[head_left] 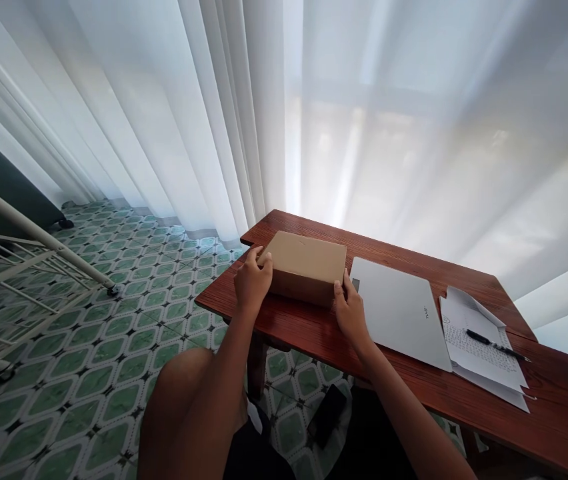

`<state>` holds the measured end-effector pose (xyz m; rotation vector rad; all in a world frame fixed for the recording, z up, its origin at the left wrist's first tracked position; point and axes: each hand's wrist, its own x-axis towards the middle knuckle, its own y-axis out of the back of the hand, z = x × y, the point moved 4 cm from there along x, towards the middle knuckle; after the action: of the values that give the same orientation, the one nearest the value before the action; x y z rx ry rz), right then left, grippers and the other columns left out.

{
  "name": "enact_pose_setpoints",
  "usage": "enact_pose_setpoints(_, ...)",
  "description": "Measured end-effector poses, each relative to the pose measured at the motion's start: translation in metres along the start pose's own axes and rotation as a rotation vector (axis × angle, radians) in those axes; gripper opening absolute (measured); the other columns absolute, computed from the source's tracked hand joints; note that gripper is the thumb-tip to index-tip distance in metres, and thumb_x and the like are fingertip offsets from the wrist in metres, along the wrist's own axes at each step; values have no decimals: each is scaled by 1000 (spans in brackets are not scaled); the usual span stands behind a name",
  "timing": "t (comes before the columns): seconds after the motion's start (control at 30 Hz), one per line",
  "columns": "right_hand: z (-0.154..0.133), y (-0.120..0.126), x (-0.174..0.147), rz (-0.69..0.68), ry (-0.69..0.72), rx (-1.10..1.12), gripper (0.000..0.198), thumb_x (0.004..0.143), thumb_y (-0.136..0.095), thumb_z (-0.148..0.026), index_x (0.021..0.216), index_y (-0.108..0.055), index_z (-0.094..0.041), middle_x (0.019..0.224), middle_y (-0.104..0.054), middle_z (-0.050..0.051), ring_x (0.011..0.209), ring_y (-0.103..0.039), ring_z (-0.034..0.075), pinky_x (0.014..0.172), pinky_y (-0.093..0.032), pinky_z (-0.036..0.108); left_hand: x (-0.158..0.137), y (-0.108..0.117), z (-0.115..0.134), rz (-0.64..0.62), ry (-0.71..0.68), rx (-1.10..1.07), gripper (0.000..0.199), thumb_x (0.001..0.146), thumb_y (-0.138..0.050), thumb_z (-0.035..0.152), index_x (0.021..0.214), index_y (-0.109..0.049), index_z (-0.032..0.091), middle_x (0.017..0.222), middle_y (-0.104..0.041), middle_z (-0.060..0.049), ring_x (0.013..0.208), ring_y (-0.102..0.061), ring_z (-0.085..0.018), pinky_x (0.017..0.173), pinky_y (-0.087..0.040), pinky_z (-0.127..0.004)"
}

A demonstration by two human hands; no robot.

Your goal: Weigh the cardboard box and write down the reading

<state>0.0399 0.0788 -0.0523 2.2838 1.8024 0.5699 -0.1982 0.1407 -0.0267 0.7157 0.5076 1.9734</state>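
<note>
laptop [400, 310] blocks rt, tabletop [309, 327] free nr edge

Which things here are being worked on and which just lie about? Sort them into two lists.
In hand:
cardboard box, closed, on the wooden table
left hand on its left end
right hand at its right end

Lying about:
closed laptop, right of the box
handwritten papers
pen on the papers

A plain brown cardboard box [307, 265], closed and lying flat, sits at the left end of the wooden bench [314, 330], just beside a closed silver laptop [399, 310].
</note>
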Motion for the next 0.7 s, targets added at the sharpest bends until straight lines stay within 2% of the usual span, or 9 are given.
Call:
enact_pose_setpoints(0.1,3,2,-2,-55,-2,23,75,95,-39,-62,155,-34,-18,157,-36,10,141,-43,30,116,-37,47,-3,6,12,170,-188,8,45,94,-45,35,133,-56,17,126,-65,-11,117,-60,-31,100,-46,-47)
enact_pose_setpoints(0.2,5,10,-6,-51,16,28,75,95,-40,-61,156,-30,-18,160,-32,8,146,-37,29,120,-32,49,-15,15,35,380,-503,6,38,93,-46,26,126,-58,12,124,-63,-15,125,-53,-29,108,-41,-44)
enact_pose_setpoints(0.3,5,25,-12,-4,71,25,69,97,-40,-57,154,-34,-19,159,-33,8,147,-34,27,121,-30,48,-34,21,61,466,-757,-20,32,90,-49,18,120,-58,12,114,-64,-15,120,-53,-27,108,-40,-44)
enact_pose_setpoints(0.43,3,49,-26,53,179,41,48,101,-38,-45,142,-49,-23,146,-52,8,135,-48,23,110,-42,43,-66,19,91,453,-938,-37,34,85,-53,12,118,-57,16,105,-64,-12,105,-56,-26,96,-45,-43)
enact_pose_setpoints(0.53,3,70,-39,115,281,17,33,103,-37,-35,122,-61,-25,117,-66,6,112,-59,19,95,-47,38,-91,10,110,383,-1070,-69,35,81,-56,9,116,-56,17,94,-65,-9,93,-57,-23,86,-46,-39)
enact_pose_setpoints(0.6,5,84,-49,159,372,-24,28,103,-37,-29,109,-64,-24,98,-66,4,97,-60,18,86,-46,35,-108,3,120,326,-1142,-83,35,80,-56,7,113,-56,16,89,-65,-7,87,-56,-22,81,-45,-36)
enact_pose_setpoints(0.7,10,104,-63,191,497,-84,25,101,-39,-20,101,-64,-22,84,-61,3,85,-56,17,78,-44,33,-132,-8,132,256,-1221,-93,33,79,-55,7,111,-55,16,84,-65,-5,79,-56,-20,74,-42,-35)
